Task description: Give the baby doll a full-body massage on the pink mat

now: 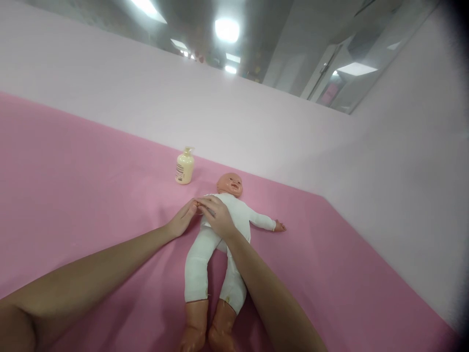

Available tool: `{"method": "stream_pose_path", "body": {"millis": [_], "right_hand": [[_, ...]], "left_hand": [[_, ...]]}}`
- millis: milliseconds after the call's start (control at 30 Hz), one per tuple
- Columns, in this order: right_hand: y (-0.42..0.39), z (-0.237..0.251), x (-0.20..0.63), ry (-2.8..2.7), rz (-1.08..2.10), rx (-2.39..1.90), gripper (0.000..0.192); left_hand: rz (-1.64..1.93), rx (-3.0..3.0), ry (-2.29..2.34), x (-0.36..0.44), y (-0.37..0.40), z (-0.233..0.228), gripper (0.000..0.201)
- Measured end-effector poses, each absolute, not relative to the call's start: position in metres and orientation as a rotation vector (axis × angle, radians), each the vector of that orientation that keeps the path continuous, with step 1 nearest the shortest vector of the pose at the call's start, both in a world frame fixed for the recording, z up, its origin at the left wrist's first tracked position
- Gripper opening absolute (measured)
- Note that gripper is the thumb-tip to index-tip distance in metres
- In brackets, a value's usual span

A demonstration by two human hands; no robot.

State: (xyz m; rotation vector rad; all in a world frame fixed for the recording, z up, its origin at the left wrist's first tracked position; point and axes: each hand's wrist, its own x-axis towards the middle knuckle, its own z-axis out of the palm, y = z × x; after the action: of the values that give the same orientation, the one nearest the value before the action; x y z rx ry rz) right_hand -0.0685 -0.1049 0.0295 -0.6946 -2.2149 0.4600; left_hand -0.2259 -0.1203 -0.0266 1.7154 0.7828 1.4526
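A baby doll (pixel 240 210) in a white body suit lies on its back on the pink surface (pixel 73 195), head towards the wall, feet towards me. One doll arm stretches out to the right; the other is hidden under my hands. My left hand (pixel 182 218) and my right hand (pixel 217 215) meet at that hidden arm by the doll's shoulder, fingers curled around it. My right forearm crosses over the doll's belly and one leg.
A cream pump bottle (pixel 185 166) stands upright just beyond the doll's head, to the left. A pale pink wall (pixel 256 122) closes off the far and right sides of the surface. Ceiling lights show above it.
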Motion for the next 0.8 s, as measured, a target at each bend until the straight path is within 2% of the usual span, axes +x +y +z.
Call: {"method": "stream_pose_path", "body": {"millis": [367, 633, 800], "right_hand": [[-0.106, 0.03, -0.0691, -2.255, 0.363, -0.582, 0.035], [-0.1065, 0.0327, -0.0699, -2.25, 0.423, -0.651, 0.019], [-0.1082, 0.0346, -0.0704, -2.209, 0.49, -0.673, 0.011]], "left_hand": [[1.512, 1.712, 0.856, -0.2254, -0.1232, -0.0256, 0.044], [1.484, 1.717, 0.759, -0.2283, -0.12, -0.0297, 0.046], [1.406, 1.789, 0.927, -0.228, -0.1191, -0.0314, 0.051]]}}
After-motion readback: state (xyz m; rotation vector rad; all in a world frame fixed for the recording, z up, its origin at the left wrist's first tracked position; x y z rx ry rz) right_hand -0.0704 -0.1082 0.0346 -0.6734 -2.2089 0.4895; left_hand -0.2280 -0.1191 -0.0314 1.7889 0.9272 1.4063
